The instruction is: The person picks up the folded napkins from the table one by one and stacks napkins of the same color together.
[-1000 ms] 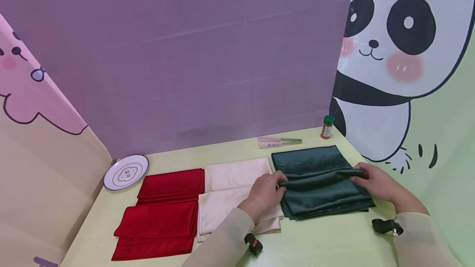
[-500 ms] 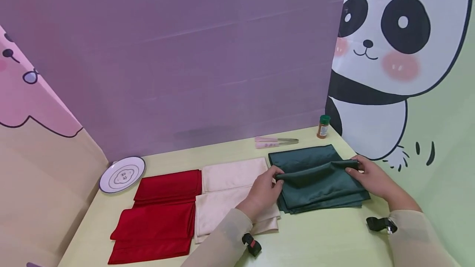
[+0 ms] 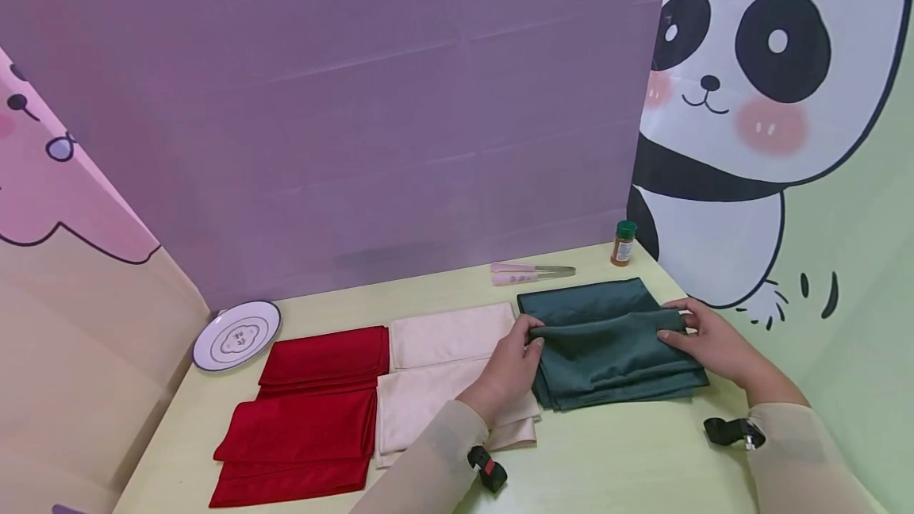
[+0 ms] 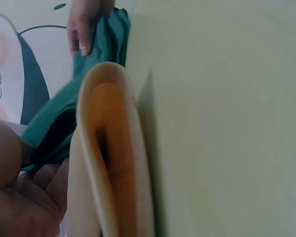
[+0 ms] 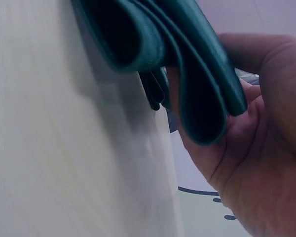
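Observation:
A folded dark green satin cloth [image 3: 607, 355] lies at the right of the table, its upper fold lifted between both hands. My left hand [image 3: 508, 367] pinches the left end of that fold between thumb and fingers. At the right end, my right hand [image 3: 714, 339] grips the fold, thumb on the near side and fingers behind. In the right wrist view the green cloth [image 5: 202, 74] hangs in several loops within the right hand. The left wrist view shows the green cloth [image 4: 64, 108] stretching from the left hand up to the right one. A second green layer shows behind the raised fold.
Folded cream cloths [image 3: 450, 339] lie beside the green one, partly under my left forearm. Folded red cloths [image 3: 307, 423] lie farther left. Along the back are a white plate [image 3: 237, 335], pink-handled tongs [image 3: 531, 273] and a green-capped jar [image 3: 624, 243]. Walls border the table.
Both hands have raised the green fold and moved it slightly away toward the back. My right hand has shifted a little left along it. The view has turned slightly right.

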The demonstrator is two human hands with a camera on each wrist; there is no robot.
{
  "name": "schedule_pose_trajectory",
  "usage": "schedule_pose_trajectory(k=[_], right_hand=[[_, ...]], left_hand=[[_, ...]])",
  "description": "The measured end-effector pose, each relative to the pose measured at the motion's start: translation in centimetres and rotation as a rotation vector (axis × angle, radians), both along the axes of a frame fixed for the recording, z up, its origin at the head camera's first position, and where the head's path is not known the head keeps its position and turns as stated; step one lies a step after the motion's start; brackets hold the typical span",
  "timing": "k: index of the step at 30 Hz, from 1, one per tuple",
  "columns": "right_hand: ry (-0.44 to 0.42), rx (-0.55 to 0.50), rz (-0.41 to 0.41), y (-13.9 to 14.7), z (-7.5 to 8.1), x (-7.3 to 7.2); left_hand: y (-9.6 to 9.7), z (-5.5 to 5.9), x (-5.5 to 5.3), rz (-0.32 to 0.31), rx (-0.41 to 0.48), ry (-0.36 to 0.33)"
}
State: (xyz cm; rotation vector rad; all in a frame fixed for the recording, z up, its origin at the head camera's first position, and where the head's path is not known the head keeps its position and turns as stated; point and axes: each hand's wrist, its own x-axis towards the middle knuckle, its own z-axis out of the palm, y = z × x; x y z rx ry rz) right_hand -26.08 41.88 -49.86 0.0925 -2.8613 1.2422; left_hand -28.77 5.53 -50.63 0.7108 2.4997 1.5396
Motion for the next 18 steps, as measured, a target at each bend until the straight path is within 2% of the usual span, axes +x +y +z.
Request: schedule_pose_trajectory(k=[6, 8, 12, 18], right_hand=[[0.03, -0.065, 0.05, 0.03, -0.19, 0.06], [0.051, -0.083, 0.068, 0.12, -0.26, 0.1], [0.101, -0.081, 0.078, 0.32, -0.35, 0.12], [0.12, -0.039, 0.052, 0.17, -0.08, 0.22]], left_hand=[[0.02, -0.27, -0.11, -0.001, 0.034, -0.073], [-0.01, -0.23, -0.01, -0.018, 0.067, -0.118], [-0.09, -0.04, 0.25, -0.032, 0.105, -0.174], [-0.15, -0.07, 0.24, -0.037, 0.102, -0.147]])
